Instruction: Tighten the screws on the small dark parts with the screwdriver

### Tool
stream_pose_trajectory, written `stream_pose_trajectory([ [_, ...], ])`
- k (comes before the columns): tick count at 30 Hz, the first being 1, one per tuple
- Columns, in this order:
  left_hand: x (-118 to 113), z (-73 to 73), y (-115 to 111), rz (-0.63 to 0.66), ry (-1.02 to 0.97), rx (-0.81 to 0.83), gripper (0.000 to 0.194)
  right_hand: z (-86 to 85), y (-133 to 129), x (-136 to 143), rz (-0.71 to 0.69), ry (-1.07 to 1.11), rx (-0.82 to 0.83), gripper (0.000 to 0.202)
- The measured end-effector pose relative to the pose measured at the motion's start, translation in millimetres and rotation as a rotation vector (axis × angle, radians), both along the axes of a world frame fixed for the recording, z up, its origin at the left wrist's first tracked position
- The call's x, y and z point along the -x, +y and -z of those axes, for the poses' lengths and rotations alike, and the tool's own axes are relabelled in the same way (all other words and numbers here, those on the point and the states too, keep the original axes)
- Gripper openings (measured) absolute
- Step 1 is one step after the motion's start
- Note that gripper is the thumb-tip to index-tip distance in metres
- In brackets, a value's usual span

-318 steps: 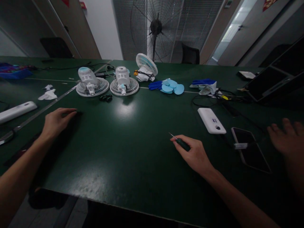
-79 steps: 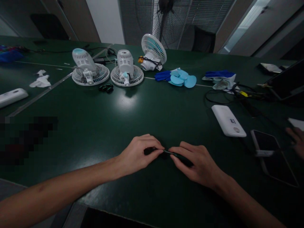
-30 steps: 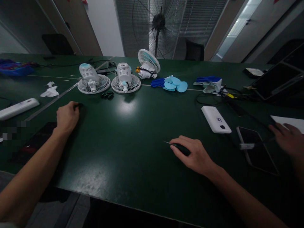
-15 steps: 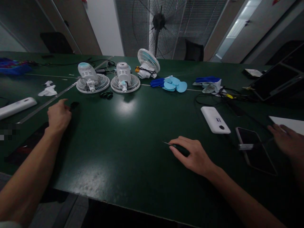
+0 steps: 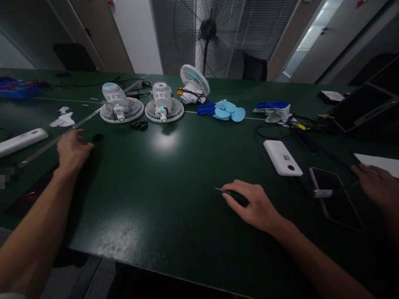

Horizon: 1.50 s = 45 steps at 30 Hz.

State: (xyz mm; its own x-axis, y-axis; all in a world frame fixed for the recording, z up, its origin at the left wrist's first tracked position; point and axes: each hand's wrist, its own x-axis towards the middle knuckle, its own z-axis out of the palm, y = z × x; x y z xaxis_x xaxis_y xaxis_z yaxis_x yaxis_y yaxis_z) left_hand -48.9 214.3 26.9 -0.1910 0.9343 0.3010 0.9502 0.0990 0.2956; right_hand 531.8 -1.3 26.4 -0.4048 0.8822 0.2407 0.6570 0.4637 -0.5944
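Note:
My right hand (image 5: 251,203) rests on the green table and is closed around a screwdriver (image 5: 238,198) with a dark handle; its thin shaft points left. At the left, my left hand (image 5: 73,150) is held low over the table with fingers apart and nothing visible in them. Just right of its fingertips lies a small dark piece (image 5: 97,137). Beyond it, two small white fans (image 5: 121,109) (image 5: 164,109) lie grille-down, with several small dark pieces (image 5: 139,125) in front of them. A third white fan (image 5: 195,83) leans tilted farther back.
Light blue fan blades (image 5: 230,111) lie beside a blue glove (image 5: 206,109). At right are a white power bank (image 5: 282,158), a phone (image 5: 336,197), cables and another person's hand (image 5: 375,182). A white bar-shaped thing (image 5: 23,141) and crumpled white paper (image 5: 63,119) are at left.
My left hand has shifted slightly left, away from the small dark piece, and its fingers have spread. My right hand stays in place with the screwdriver.

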Motion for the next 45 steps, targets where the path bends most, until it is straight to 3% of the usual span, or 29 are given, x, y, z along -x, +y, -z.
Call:
stream_pose_trajectory([
  [3, -8.8, -5.0, -3.0, -0.128, -0.088, -0.130, 0.062, -0.3, 0.3, 0.4, -0.004, -0.005, -0.013, 0.021],
  [7, -27.5, -11.4, -7.7, -0.066, -0.268, -0.229, 0.064, -1.8, 0.3, 1.1, -0.005, -0.013, 0.004, 0.020],
  [12, -39.8, -9.8, -8.0, -0.011, -0.281, -0.219, 0.061, -0.9, -0.3, -0.7, -0.005, -0.016, 0.015, 0.020],
  [19, -31.6, 2.6, 0.7, 0.043, -0.270, -0.061, 0.062, 1.1, 0.3, -1.7, -0.011, -0.006, 0.036, 0.021],
  [26, -40.9, -8.5, -5.4, 0.050, -0.343, -0.241, 0.060, -2.9, 0.6, 0.2, -0.020, -0.017, -0.002, 0.022],
  [31, -40.1, -9.6, -5.3, 0.035, -0.362, -0.215, 0.061, -2.0, 0.7, -0.4, -0.019, -0.016, -0.002, 0.022],
  [39, -13.7, -0.1, 0.1, -0.027, -0.311, -0.259, 0.058, 0.0, -0.1, -2.0, -0.028, -0.020, 0.030, 0.021],
  [45, -8.8, -5.3, 8.5, -0.083, -0.326, -0.208, 0.058, -0.2, 0.0, -0.8, -0.024, -0.028, 0.040, 0.021],
])
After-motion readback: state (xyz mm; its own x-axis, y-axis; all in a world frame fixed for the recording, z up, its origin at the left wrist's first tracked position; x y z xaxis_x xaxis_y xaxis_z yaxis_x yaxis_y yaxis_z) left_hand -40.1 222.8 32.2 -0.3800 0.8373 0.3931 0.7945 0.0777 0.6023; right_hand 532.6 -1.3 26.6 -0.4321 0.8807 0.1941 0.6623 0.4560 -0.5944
